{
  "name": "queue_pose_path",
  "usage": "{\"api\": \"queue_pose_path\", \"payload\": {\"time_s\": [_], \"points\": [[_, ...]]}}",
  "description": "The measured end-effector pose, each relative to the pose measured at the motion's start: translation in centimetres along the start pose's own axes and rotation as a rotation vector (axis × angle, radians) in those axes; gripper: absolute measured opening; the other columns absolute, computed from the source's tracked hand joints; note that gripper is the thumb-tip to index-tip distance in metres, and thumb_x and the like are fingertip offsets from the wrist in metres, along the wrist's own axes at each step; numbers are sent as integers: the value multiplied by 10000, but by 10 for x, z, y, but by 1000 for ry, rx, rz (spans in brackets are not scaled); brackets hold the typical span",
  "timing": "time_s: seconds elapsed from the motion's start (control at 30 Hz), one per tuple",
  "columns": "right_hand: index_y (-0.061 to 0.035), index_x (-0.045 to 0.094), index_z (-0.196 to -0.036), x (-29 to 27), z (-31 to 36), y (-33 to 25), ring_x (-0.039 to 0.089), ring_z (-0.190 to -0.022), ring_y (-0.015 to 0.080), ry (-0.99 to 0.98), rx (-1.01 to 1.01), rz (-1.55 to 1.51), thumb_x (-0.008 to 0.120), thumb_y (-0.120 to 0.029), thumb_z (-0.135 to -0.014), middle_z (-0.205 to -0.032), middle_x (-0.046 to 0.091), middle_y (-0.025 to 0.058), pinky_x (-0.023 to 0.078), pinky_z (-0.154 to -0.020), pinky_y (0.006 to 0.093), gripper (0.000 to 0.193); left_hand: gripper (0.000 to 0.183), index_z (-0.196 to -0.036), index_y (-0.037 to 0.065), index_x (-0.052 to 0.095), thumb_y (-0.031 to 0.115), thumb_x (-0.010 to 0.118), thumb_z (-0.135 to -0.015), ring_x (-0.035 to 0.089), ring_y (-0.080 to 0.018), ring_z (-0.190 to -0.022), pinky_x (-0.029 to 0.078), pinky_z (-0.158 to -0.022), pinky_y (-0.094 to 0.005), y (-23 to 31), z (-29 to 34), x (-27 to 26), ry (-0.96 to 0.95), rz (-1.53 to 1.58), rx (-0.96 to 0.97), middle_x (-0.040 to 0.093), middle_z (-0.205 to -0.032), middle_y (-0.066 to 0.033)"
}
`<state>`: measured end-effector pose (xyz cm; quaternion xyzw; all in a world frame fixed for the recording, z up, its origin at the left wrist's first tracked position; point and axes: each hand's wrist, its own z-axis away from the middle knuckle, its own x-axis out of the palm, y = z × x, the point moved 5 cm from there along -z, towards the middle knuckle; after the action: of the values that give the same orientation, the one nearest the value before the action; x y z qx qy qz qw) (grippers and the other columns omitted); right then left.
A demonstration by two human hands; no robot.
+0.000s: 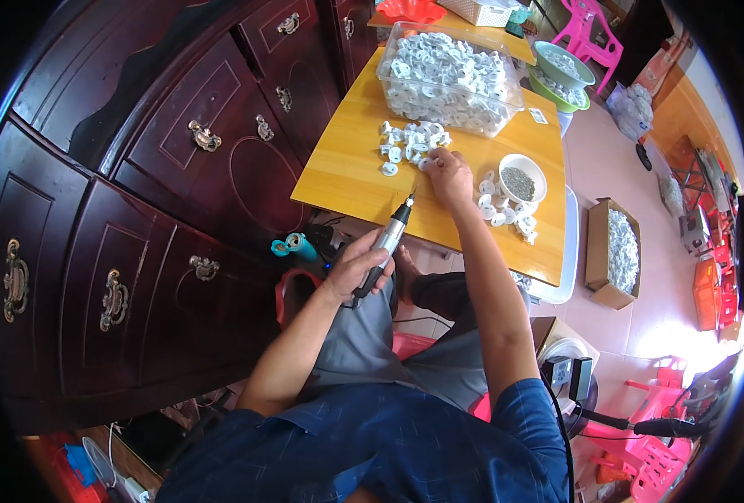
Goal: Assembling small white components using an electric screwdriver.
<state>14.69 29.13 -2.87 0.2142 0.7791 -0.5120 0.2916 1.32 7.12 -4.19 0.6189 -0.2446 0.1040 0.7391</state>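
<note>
A slim silver-and-black electric screwdriver (386, 243) is gripped in the left hand (357, 267), fingers closed round its barrel, and its tip is held just above the near edge of the yellow desk (338, 172), seemingly kept ready. The right hand (449, 172) is laid on a loose heap of small white plastic parts (410, 138), fingers curled over one. A white bowl (521, 178) of grey screws is set just beside, within reach.
</note>
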Motion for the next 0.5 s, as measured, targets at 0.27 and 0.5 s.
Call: {"api": "queue_pose_path", "payload": {"time_s": [0.27, 0.5], "points": [[-68, 638, -948, -13, 13, -1, 675, -753, 294, -12, 52, -128, 711, -229, -810, -823, 690, 129, 529, -725, 394, 225, 362, -1228, 54, 508, 280, 577, -954, 557, -106, -553, 469, -478, -235, 7, 2, 7, 56, -11, -12, 587, -777, -56], [-36, 640, -1008, -13, 34, 3, 634, -727, 128, -3, 187, -506, 694, -231, -865, -817, 662, 37, 514, -677, 311, 247, 358, -1204, 61, 512, 292, 586, -942, 555, -104, -551, 469, -474, -236, 4, 1, 6, 57, -37, -22, 584, -774, -53]]}}
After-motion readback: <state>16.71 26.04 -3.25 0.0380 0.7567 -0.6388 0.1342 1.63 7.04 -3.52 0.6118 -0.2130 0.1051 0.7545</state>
